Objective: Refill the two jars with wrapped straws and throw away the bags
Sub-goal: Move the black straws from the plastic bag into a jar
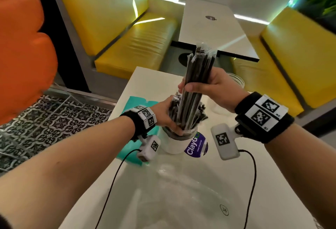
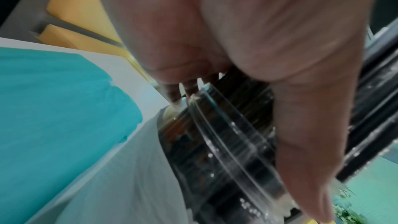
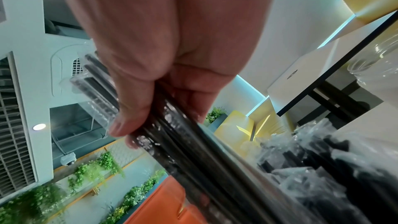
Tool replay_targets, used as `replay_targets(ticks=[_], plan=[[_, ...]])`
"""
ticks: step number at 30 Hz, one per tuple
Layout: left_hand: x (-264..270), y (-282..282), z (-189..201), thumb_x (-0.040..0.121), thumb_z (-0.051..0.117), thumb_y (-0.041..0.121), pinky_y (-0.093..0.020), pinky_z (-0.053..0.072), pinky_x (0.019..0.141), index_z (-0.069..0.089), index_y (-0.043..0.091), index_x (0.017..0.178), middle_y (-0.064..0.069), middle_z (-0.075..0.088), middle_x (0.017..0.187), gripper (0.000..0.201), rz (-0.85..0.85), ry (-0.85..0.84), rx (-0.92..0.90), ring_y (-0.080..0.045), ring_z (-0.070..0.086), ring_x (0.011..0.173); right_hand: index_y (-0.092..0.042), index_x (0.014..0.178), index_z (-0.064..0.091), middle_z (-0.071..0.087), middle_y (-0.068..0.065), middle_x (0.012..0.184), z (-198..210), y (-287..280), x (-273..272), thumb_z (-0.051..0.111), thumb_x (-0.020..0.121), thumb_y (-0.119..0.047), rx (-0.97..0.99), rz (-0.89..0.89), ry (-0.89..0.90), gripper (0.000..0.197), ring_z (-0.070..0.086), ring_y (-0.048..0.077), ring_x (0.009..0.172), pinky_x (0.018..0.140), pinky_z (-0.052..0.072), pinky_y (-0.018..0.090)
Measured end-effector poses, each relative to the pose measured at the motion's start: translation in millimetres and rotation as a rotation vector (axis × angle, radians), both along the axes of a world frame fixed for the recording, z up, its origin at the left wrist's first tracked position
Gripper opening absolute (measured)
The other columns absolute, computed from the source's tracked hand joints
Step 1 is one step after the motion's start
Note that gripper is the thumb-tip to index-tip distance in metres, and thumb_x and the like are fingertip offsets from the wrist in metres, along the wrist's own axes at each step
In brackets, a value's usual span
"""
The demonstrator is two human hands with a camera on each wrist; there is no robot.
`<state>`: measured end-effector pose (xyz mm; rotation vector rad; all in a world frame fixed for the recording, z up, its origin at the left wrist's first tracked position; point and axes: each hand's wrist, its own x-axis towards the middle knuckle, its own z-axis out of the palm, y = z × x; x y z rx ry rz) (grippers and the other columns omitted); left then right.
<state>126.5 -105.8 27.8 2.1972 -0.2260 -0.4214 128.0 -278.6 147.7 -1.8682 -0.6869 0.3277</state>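
Note:
A clear jar (image 1: 179, 143) with black wrapped straws in it stands on the white table (image 1: 272, 183). My right hand (image 1: 205, 83) grips a tall bundle of wrapped black straws (image 1: 198, 76) upright, its lower end inside the jar mouth. My left hand (image 1: 169, 114) is curled round the jar's rim and the straws standing in it; the left wrist view shows the fingers (image 2: 301, 125) on the glass jar (image 2: 226, 151). In the right wrist view my thumb (image 3: 129, 108) and fingers clamp the bundle (image 3: 193, 142). A second, empty jar (image 1: 236, 79) peeks out behind my right hand.
An empty clear plastic bag (image 1: 181, 183) lies on the table in front of the jar. A teal cloth (image 1: 134, 105) lies under my left wrist, a round purple sticker (image 1: 196, 146) beside the jar. Yellow benches (image 1: 131, 43) and another white table (image 1: 209, 28) stand beyond.

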Motion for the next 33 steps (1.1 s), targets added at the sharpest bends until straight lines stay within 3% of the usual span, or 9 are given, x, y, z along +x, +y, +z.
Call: replay_targets(ticks=[4, 9, 14, 17, 21, 25, 27, 30, 33], plan=[[10, 5, 0, 0.048, 0.093, 0.02, -0.026, 0.039, 0.098, 0.039, 0.027, 0.129, 0.014, 0.055, 0.114, 0.097, -0.094, 0.028, -0.026, -0.011, 0.052, 0.109, 0.005, 0.105, 0.063, 0.074, 0.006, 0.096, -3, 2, 10, 0.067, 0.083, 0.0, -0.03, 0.006, -0.009, 0.023, 0.072, 0.018, 0.095, 0.086, 0.056, 0.028], [12, 12, -6, 0.042, 0.094, 0.03, -0.03, 0.041, 0.104, 0.041, 0.04, 0.117, 0.014, 0.059, 0.118, 0.092, -0.109, 0.024, -0.016, -0.012, 0.055, 0.113, -0.003, 0.102, 0.07, 0.075, 0.002, 0.098, -18, 5, 14, 0.07, 0.083, -0.007, -0.161, 0.005, -0.039, 0.019, 0.071, 0.016, 0.096, 0.094, 0.055, 0.039], [5, 11, -7, 0.041, 0.094, 0.038, -0.026, 0.039, 0.101, 0.041, 0.034, 0.127, 0.014, 0.059, 0.123, 0.101, -0.077, -0.008, -0.007, -0.01, 0.054, 0.114, -0.014, 0.094, 0.072, 0.075, 0.004, 0.097, -32, 5, 7, 0.076, 0.077, -0.009, -0.046, -0.147, -0.075, 0.019, 0.072, 0.017, 0.094, 0.092, 0.056, 0.038], [-4, 9, -11, 0.037, 0.093, 0.045, -0.031, 0.043, 0.1, 0.043, 0.037, 0.122, 0.015, 0.061, 0.119, 0.098, 0.004, -0.023, -0.023, -0.012, 0.057, 0.112, -0.014, 0.1, 0.072, 0.075, 0.003, 0.096, -52, 0, -6, 0.079, 0.076, -0.024, -0.131, -0.299, -0.175, 0.027, 0.071, 0.016, 0.09, 0.086, 0.057, 0.04], [-20, 1, -17, 0.034, 0.089, 0.054, -0.033, 0.047, 0.096, 0.043, 0.039, 0.123, 0.016, 0.062, 0.121, 0.101, 0.102, -0.053, -0.046, -0.011, 0.058, 0.111, -0.026, 0.105, 0.069, 0.07, -0.004, 0.095, -81, -6, -34, 0.073, 0.078, -0.046, -0.34, -0.401, -0.349, 0.034, 0.066, 0.012, 0.088, 0.079, 0.056, 0.039], [-35, -5, -16, 0.039, 0.091, 0.046, -0.025, 0.044, 0.086, 0.045, 0.038, 0.125, 0.016, 0.063, 0.12, 0.098, 0.189, -0.061, -0.09, -0.008, 0.058, 0.108, -0.035, 0.11, 0.066, 0.061, -0.005, 0.101, -70, -15, -46, 0.065, 0.072, -0.065, -0.608, -0.417, -0.335, 0.048, 0.06, 0.013, 0.092, 0.079, 0.053, 0.033], [-42, -6, -16, 0.04, 0.092, 0.045, -0.023, 0.043, 0.085, 0.045, 0.035, 0.127, 0.014, 0.062, 0.122, 0.099, 0.22, -0.06, -0.087, -0.009, 0.058, 0.11, -0.031, 0.114, 0.066, 0.057, -0.004, 0.103, -54, -19, -50, 0.064, 0.068, -0.072, -0.709, -0.418, -0.33, 0.062, 0.058, 0.012, 0.092, 0.08, 0.052, 0.032], [-50, -10, -9, 0.042, 0.092, 0.043, -0.026, 0.044, 0.091, 0.046, 0.031, 0.127, 0.01, 0.062, 0.122, 0.097, 0.242, -0.064, -0.02, -0.013, 0.057, 0.112, -0.016, 0.137, 0.048, 0.053, 0.003, 0.125, -30, -21, -51, 0.063, 0.071, -0.071, -0.7, -0.485, -0.381, 0.088, 0.054, 0.018, 0.113, 0.094, 0.047, 0.033], [-51, -13, -2, 0.038, 0.091, 0.048, -0.033, 0.046, 0.099, 0.048, 0.029, 0.126, 0.008, 0.062, 0.124, 0.1, 0.262, -0.049, 0.048, -0.015, 0.057, 0.113, -0.016, 0.151, 0.022, 0.036, 0.007, 0.151, -15, -8, -48, 0.057, 0.088, -0.053, -0.566, -0.392, -0.462, 0.081, 0.035, 0.022, 0.138, 0.113, 0.032, 0.037]])
